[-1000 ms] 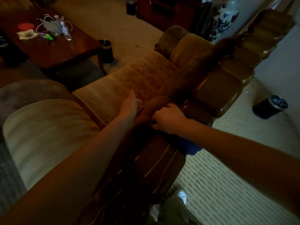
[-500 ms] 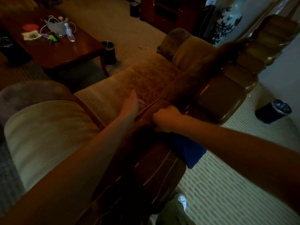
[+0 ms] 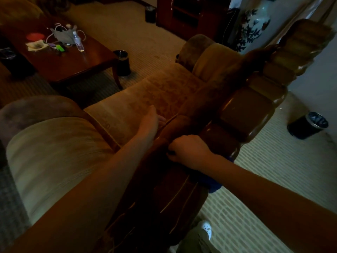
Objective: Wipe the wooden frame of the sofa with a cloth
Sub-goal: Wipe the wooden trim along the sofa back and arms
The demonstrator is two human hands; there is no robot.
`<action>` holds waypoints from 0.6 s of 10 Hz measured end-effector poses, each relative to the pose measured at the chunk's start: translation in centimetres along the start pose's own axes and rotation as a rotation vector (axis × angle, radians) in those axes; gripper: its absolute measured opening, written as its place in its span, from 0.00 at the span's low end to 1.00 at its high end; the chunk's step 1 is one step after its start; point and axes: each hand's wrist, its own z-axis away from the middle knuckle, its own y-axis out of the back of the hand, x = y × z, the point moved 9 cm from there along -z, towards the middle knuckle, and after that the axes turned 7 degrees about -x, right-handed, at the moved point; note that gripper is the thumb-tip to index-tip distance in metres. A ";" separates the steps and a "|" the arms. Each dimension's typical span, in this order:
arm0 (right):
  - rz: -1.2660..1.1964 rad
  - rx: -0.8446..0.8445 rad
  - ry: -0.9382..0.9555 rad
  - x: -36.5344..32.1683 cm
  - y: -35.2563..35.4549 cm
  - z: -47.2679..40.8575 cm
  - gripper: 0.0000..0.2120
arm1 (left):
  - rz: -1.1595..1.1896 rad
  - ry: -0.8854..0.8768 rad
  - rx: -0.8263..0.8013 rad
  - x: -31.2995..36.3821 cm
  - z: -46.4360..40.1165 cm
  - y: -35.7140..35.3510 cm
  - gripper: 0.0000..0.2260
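Compared with half a second ago, the right hand has slid slightly nearer along the wooden frame, and less of the blue cloth hangs in view beneath the forearm. That hand is clenched around the cloth, knuckles up, pressing it onto the top rail of the sofa's back where a rounded carved block meets the darker grooved section nearer the camera. Only a blue corner shows, drooping over the right side of the rail under the wrist.

Left of the rail, the left hand lies with straight fingers against the sofa's patterned back cushion, grasping nothing, its fingertips close to the edge of the wood.

Farther left stands a dark coffee table with a plastic bottle, cables and small items on it, and a small black bin just beside its corner. Another black bin sits on the carpet at far right, and a patterned vase rises beyond the sofa.
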 end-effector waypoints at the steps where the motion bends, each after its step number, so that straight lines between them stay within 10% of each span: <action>1: 0.095 0.172 -0.006 2.0 1.6 1.8 0.12 | -0.058 -0.066 0.003 0.8 0.9 -0.6 0.28; 6: 0.086 0.616 -0.747 20.4 13.3 7.6 0.15 | -0.226 -0.141 -0.099 2.2 2.4 -5.0 0.25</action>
